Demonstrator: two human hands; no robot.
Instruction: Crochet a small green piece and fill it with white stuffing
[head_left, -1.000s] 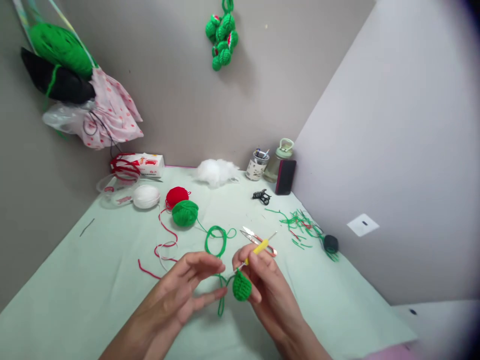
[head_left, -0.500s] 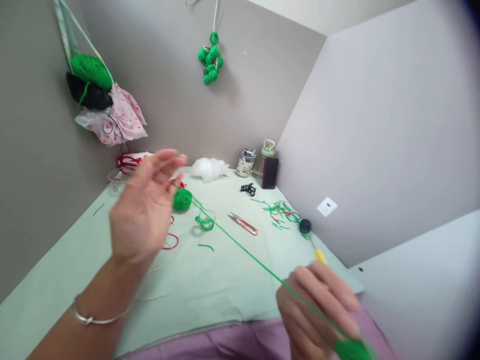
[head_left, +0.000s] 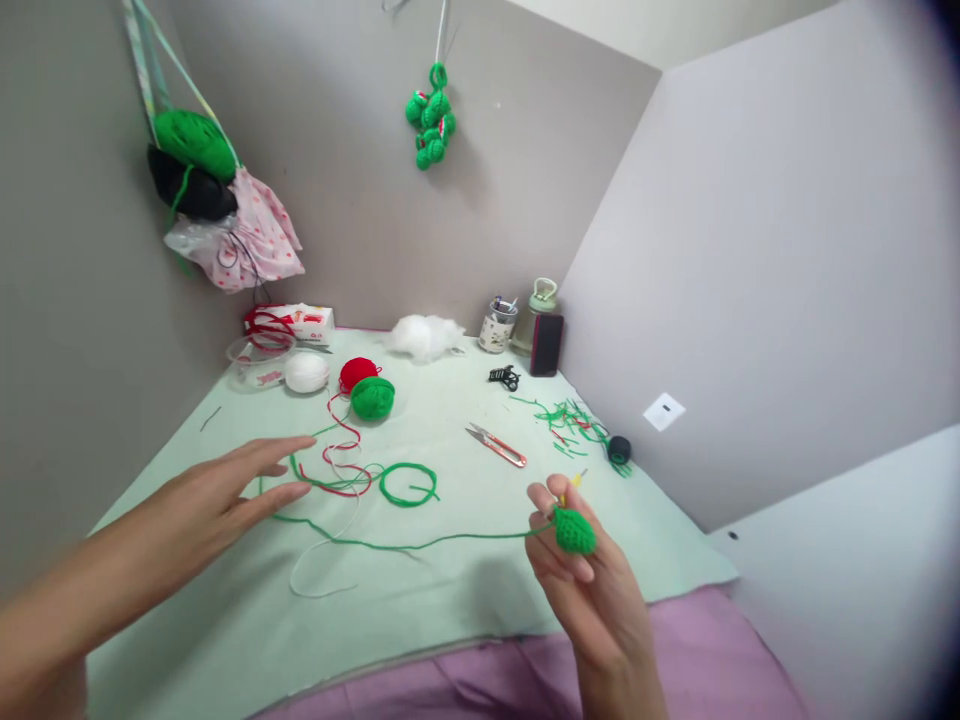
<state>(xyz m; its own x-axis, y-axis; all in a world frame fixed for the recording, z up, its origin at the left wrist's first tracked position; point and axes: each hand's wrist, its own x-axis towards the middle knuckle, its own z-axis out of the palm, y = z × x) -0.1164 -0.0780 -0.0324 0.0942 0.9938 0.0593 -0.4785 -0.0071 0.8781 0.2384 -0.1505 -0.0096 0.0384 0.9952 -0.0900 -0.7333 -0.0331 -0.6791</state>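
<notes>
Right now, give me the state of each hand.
Left hand: open, fingers stretched out, holding nothing.
Right hand: closed on the green crochet piece, yellow hook handle showing behind the fingers.

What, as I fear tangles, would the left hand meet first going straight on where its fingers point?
Probably the loose red yarn strand just ahead of the left hand, then the round green yarn ball; the hand's height above the mint-green table is unclear.
</notes>
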